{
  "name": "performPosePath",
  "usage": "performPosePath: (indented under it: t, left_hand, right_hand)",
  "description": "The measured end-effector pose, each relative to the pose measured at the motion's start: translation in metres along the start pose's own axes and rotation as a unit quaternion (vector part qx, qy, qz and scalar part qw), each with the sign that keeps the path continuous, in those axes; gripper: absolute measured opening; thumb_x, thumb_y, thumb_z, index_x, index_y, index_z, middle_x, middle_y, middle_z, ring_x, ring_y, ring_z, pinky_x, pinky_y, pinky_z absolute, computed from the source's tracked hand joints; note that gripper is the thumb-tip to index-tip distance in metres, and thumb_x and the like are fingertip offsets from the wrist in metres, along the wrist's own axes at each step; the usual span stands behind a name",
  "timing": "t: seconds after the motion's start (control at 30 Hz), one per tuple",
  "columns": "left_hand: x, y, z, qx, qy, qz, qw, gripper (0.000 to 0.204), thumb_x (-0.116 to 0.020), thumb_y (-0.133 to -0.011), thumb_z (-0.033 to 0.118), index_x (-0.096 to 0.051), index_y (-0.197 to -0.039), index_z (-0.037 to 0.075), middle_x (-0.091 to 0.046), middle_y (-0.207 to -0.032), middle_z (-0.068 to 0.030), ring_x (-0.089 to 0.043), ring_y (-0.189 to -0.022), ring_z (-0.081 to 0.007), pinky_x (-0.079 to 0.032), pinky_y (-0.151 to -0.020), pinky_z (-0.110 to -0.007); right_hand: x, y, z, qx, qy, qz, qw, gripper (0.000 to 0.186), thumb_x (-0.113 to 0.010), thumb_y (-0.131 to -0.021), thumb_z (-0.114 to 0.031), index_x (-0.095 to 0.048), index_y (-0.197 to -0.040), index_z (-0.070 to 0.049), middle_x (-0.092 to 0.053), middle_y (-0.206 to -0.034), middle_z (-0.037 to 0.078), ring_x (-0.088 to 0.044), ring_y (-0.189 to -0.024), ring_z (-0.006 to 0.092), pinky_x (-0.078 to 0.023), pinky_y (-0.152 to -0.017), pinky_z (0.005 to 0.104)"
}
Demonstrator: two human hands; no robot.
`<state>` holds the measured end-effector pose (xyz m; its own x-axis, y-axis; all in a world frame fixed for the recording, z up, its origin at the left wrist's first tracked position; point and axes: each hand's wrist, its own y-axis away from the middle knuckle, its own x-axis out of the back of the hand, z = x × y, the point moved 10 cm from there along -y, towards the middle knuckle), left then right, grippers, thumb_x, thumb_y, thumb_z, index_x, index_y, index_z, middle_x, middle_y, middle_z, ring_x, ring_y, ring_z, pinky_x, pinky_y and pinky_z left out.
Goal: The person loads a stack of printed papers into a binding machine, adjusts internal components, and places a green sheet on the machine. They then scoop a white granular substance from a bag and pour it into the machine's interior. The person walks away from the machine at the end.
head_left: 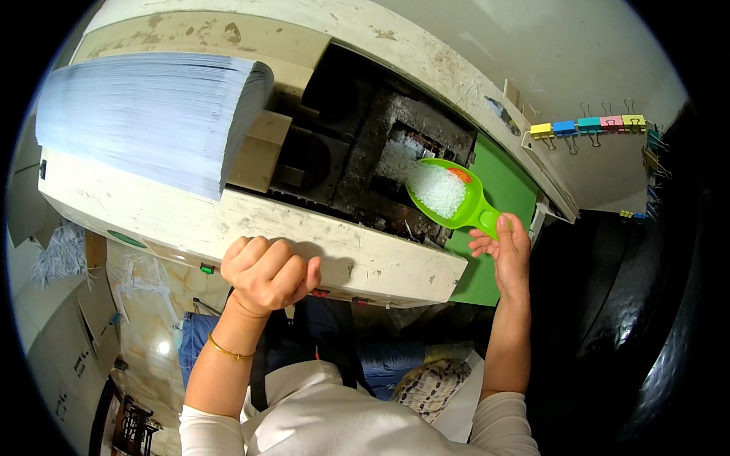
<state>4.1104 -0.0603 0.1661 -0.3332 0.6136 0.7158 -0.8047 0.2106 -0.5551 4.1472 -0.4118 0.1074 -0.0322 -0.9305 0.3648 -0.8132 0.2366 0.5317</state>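
My right hand [506, 247] grips the handle of a bright green scoop [475, 209]. White pellets [437, 190] fill the scoop's bowl, which tips to the left over a dark, grimy well in a long cream machine [342, 243]. More white pellets [399, 156] spill from the scoop's lip into that well and lie heaped there. Closed into a fist, my left hand [270, 275] rests at the machine's front edge; whether anything is inside the fist is hidden. A thick stack of white paper [144, 114] stands on the machine's left part.
A green board [502, 190] lies at the machine's right end. Beyond it, a pale panel [585, 171] carries several coloured binder clips [589, 125] along its edges. Black sheeting [608, 304] hangs or lies at the right. Shredded paper [62, 254] sits low on the left.
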Motion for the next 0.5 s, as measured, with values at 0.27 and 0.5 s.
performPosePath:
  t: [0.27,0.5]
  left_hand:
    - [0.0003,0.0006,-0.0003,0.002,0.004,0.005,1.0,0.036,-0.067,-0.07,0.018,-0.037,-0.052,0.012,-0.038,-0.053,-0.0018,-0.034,-0.049,-0.0188,-0.026,-0.047,-0.031]
    - [0.0005,0.0012,-0.0003,0.001,0.004,0.003,1.0,0.035,-0.067,-0.07,0.018,-0.037,-0.052,0.012,-0.039,-0.054,-0.0018,-0.035,-0.049,-0.0189,-0.026,-0.047,-0.031]
  right_hand:
    - [-0.0057,0.0022,-0.0035,0.004,0.002,-0.012,1.0,0.037,-0.04,-0.1,-0.03,-0.045,-0.11,0.005,-0.064,-0.082,0.022,-0.064,-0.062,0.0232,-0.053,-0.055,0.0325]
    - [-0.0071,0.0036,-0.0046,0.007,0.002,-0.018,1.0,0.037,-0.04,-0.1,-0.031,-0.045,-0.109,0.005,-0.063,-0.082,0.022,-0.063,-0.062,0.0233,-0.053,-0.055,0.0326]
